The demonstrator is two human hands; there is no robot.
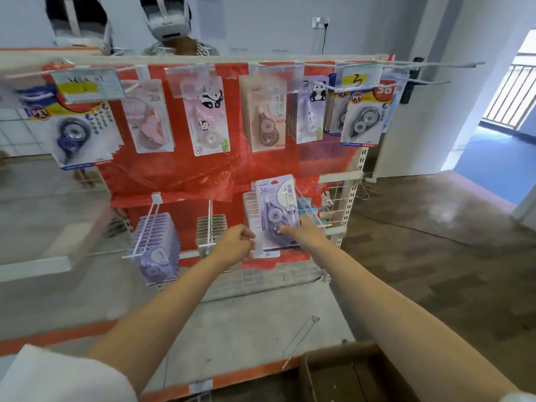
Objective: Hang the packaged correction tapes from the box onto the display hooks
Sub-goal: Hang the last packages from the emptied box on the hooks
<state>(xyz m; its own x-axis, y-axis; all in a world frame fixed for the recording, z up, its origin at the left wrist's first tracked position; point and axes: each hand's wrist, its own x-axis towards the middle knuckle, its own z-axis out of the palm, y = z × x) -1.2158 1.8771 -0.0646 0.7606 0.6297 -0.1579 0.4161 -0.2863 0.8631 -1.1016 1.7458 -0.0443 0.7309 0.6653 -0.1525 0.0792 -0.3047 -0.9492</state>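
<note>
We're reaching both arms out to the lower row of the rack [345,198]. Our left hand [235,242] has its fingers curled, pinching the left edge of a purple pack [275,210] near its bottom. Our right hand [304,229] grips the pack's lower right, fingers curled over the front of the blister. The pack stands upright, a "36" on its top left corner, held up at the third lower hook [304,198], in front of a stack of pale packs [250,204] already on that hook. We can't tell whether its hang hole is on the wire.

To the left, 2 more lower hooks: one loaded with purple packs [155,248], one with beige packs [210,227]. Just right of our pack sit blue packs [306,208].

Up top, a row of hanging tapes over a red backing [203,169]: a blue PET pack [72,132], a pink one [148,123], a panda pack [207,117], a brown one [266,117], another panda [311,111] and a grey PET pack [364,117].

The box [342,372] sits at bottom right, under our right forearm; its contents are too dark to make out.
</note>
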